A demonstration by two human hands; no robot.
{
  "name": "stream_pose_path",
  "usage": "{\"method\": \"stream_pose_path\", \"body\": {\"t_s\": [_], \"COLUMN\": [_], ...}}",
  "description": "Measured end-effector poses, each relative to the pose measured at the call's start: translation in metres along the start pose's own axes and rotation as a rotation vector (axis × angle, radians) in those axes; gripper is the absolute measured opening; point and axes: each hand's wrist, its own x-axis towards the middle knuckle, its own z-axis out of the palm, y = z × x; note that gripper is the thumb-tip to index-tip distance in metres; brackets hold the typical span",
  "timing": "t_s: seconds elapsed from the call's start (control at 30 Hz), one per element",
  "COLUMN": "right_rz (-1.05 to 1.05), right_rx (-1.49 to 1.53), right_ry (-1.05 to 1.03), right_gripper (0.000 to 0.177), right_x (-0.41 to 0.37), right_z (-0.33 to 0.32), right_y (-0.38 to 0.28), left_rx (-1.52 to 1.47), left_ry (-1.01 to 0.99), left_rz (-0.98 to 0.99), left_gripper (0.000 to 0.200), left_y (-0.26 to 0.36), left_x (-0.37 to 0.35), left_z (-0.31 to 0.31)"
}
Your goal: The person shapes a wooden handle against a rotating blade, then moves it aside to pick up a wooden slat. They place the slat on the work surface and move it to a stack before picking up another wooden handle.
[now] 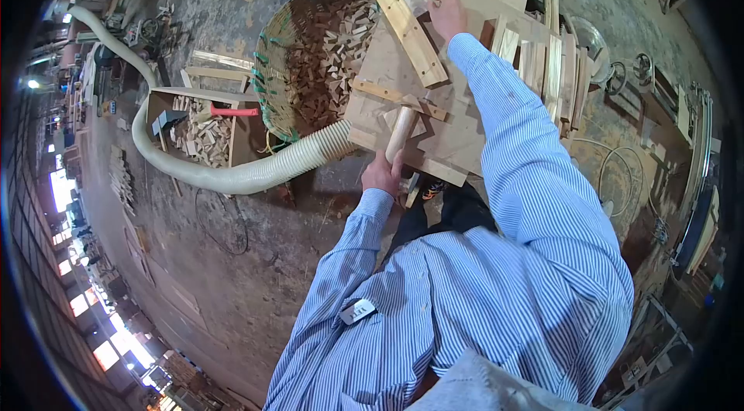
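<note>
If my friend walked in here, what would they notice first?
Probably the fat pale hose, curling across the left side toward the worktable. Beside the worktable sits a big basket of little wood pieces. Then the left hand, holding a round wooden rod at the worktable's near edge.

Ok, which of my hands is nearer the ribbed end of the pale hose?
Left. Your left hand, gripping a wooden cylinder, is close to the ribbed end; your right hand is farther, across the worktable.
</note>
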Motion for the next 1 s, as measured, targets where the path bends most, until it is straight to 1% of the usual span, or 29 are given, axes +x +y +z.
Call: {"method": "stream_pose_path", "body": {"t_s": [0.07, 0.1, 0.17, 0.2, 0.27, 0.4, 0.5, 0.57, 0.67, 0.8, 1.0], "right_rz": [0.190, 0.185, 0.253, 0.252, 0.244, 0.255, 0.289, 0.247, 0.214, 0.217, 0.223], "right_rx": [-0.030, -0.032, 0.094, 0.093, 0.131, 0.108, 0.147, 0.135, 0.141, 0.109, 0.181], "right_ry": [-0.267, -0.265, -0.209, -0.214, -0.156, -0.182, -0.240, -0.205, -0.179, -0.178, -0.201], "right_gripper": [0.026, 0.026, 0.024, 0.024, 0.022, 0.022, 0.022, 0.028, 0.025, 0.025, 0.024], "right_x": [-0.006, -0.008, -0.017, -0.019, -0.016, -0.001, 0.005, 0.008, 0.015, 0.020, 0.046], "right_z": [0.007, 0.011, 0.021, 0.025, 0.036, 0.047, 0.058, 0.064, 0.072, 0.064, 0.062], "right_y": [0.002, -0.003, -0.014, -0.016, -0.019, -0.027, -0.027, -0.023, -0.015, -0.019, -0.013], "left_rx": [-0.015, -0.019, 0.001, -0.001, -0.016, -0.015, -0.051, -0.049, -0.041, -0.031, -0.043], "left_ry": [-0.037, -0.033, -0.041, -0.042, -0.051, -0.086, -0.098, -0.094, -0.115, -0.102, -0.069], "left_rz": [0.004, 0.005, -0.004, -0.008, -0.008, -0.040, -0.041, -0.030, -0.048, -0.028, -0.013], "left_gripper": [0.057, 0.057, 0.055, 0.055, 0.053, 0.052, 0.051, 0.050, 0.049, 0.049, 0.050], "left_y": [-0.007, -0.011, -0.018, -0.021, -0.026, -0.027, -0.030, -0.032, -0.030, -0.025, -0.004], "left_x": [-0.006, -0.009, -0.017, -0.021, -0.026, -0.033, -0.038, -0.036, -0.031, -0.026, -0.005], "left_z": [-0.002, -0.002, -0.002, -0.002, -0.004, -0.010, -0.011, -0.008, -0.007, -0.005, -0.006]}}
